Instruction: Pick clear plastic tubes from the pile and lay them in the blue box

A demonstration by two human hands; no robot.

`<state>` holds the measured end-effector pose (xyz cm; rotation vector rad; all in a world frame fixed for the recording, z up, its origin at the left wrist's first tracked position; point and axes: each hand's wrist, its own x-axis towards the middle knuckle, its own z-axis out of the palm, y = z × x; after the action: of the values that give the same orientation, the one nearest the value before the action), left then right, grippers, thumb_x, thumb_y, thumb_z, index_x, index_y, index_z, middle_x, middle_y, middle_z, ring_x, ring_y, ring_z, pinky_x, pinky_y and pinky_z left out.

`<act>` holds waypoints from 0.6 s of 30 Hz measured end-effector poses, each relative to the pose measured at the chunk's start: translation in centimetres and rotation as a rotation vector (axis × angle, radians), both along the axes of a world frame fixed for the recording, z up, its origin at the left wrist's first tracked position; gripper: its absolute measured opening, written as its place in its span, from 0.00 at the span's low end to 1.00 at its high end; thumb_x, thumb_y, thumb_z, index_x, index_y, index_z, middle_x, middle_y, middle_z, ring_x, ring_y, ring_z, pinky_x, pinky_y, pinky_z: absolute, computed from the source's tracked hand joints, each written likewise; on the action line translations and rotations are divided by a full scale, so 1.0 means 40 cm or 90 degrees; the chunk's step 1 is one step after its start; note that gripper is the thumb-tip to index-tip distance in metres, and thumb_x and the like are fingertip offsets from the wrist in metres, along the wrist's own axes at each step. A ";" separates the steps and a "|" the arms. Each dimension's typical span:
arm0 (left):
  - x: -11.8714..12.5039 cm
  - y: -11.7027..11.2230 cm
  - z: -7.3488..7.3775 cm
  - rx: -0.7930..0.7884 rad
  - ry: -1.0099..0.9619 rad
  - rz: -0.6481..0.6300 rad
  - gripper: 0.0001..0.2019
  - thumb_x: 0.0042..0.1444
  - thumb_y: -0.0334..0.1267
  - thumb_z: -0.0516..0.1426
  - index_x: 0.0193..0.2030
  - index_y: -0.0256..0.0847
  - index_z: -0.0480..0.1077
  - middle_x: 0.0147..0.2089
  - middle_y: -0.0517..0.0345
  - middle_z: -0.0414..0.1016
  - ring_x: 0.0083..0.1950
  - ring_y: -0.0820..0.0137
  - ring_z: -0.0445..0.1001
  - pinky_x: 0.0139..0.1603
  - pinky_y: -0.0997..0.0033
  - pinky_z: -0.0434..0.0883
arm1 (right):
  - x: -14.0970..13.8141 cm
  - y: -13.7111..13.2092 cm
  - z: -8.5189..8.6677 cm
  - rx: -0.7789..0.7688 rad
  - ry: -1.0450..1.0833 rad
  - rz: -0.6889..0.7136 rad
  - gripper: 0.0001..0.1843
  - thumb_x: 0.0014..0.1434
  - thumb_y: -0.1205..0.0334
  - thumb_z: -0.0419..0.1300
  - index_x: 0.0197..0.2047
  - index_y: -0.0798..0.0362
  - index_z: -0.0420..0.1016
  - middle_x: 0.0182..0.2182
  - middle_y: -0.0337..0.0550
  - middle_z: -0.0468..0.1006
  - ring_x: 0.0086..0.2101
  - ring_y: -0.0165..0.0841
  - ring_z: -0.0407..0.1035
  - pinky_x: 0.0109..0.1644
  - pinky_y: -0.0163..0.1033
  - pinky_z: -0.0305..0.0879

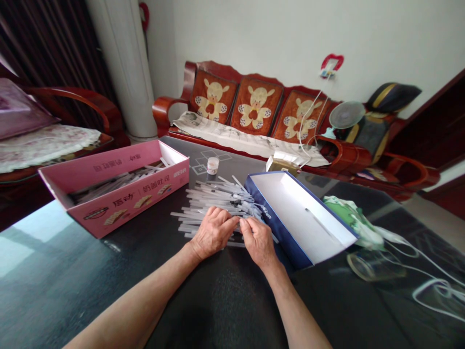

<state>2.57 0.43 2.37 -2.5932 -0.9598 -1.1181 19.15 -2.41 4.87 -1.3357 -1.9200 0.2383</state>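
Both hands meet at the near side of a loose pile of slim whitish translucent plastic tubes (203,196). My left hand (214,230) is closed, thumb and fingers pinched together. My right hand (258,242) is closed too, its thumb tip almost touching the left thumb. Whatever lies between the fingertips is too small and covered to name. Some of the tubes show dark ends. Just right of the pile, a blue box (290,240) with a white inside holds one thin stick (319,224) with a dark tip.
At left a long pink box (138,201) holds more tubes. A small round white tub (212,166) stands behind the pile. To the right lie a green-and-white bag (350,218), a clear glass dish (374,265) and white cables (436,293). A small carton (282,166) sits behind the blue box.
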 end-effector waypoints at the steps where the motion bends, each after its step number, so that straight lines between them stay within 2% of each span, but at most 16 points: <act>1: 0.000 0.000 0.000 -0.001 -0.001 -0.002 0.12 0.63 0.35 0.48 0.48 0.40 0.70 0.35 0.54 0.70 0.38 0.66 0.64 0.43 0.62 0.61 | -0.001 0.000 0.001 -0.010 0.005 -0.007 0.20 0.66 0.57 0.47 0.23 0.51 0.64 0.21 0.40 0.70 0.26 0.31 0.65 0.33 0.35 0.58; 3: 0.000 0.001 0.000 -0.004 -0.005 -0.004 0.12 0.63 0.36 0.48 0.48 0.39 0.70 0.35 0.54 0.70 0.39 0.66 0.64 0.43 0.62 0.61 | -0.002 0.000 0.004 -0.026 0.011 -0.011 0.21 0.66 0.57 0.47 0.23 0.52 0.65 0.21 0.40 0.70 0.25 0.30 0.65 0.32 0.35 0.58; 8: -0.001 -0.001 0.004 -0.021 -0.008 -0.001 0.13 0.64 0.36 0.47 0.49 0.39 0.70 0.34 0.53 0.70 0.38 0.66 0.64 0.42 0.62 0.61 | -0.007 -0.005 0.017 -0.021 0.010 0.035 0.16 0.65 0.58 0.49 0.29 0.53 0.69 0.27 0.42 0.74 0.32 0.32 0.68 0.38 0.36 0.60; 10: -0.001 -0.002 0.008 -0.020 -0.004 -0.005 0.13 0.64 0.35 0.47 0.49 0.39 0.69 0.34 0.54 0.70 0.38 0.66 0.65 0.42 0.62 0.62 | -0.009 -0.007 0.018 -0.031 0.026 0.036 0.17 0.65 0.57 0.49 0.27 0.53 0.69 0.26 0.42 0.73 0.31 0.32 0.68 0.37 0.36 0.60; 12: -0.002 -0.002 0.011 -0.003 -0.016 0.003 0.12 0.63 0.35 0.49 0.50 0.40 0.69 0.38 0.52 0.71 0.42 0.65 0.67 0.46 0.60 0.62 | -0.008 -0.006 0.016 -0.056 0.055 0.009 0.19 0.64 0.55 0.49 0.25 0.52 0.68 0.23 0.41 0.72 0.28 0.32 0.67 0.34 0.36 0.60; 15: -0.004 -0.003 0.012 0.035 -0.096 0.049 0.14 0.61 0.36 0.52 0.53 0.40 0.67 0.49 0.48 0.71 0.54 0.60 0.66 0.54 0.55 0.62 | 0.001 -0.001 0.012 -0.106 0.161 -0.067 0.21 0.63 0.50 0.50 0.24 0.52 0.70 0.22 0.41 0.74 0.26 0.32 0.68 0.31 0.36 0.61; 16: -0.004 -0.003 0.011 0.036 -0.137 0.068 0.13 0.61 0.36 0.53 0.52 0.40 0.67 0.50 0.47 0.70 0.55 0.60 0.66 0.54 0.56 0.63 | 0.004 0.001 0.011 -0.122 0.216 -0.094 0.21 0.62 0.48 0.51 0.25 0.53 0.72 0.22 0.42 0.75 0.26 0.33 0.69 0.31 0.36 0.62; 18: -0.006 -0.004 0.008 -0.004 -0.230 0.091 0.10 0.61 0.38 0.53 0.46 0.39 0.70 0.45 0.48 0.73 0.50 0.63 0.70 0.50 0.62 0.67 | 0.005 0.003 0.010 -0.144 0.323 -0.122 0.22 0.62 0.47 0.51 0.28 0.53 0.74 0.24 0.42 0.78 0.27 0.33 0.71 0.31 0.35 0.64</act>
<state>2.33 0.26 2.67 -2.3239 -1.1977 -1.5762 19.35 -2.29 5.27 -1.4282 -1.3619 0.6470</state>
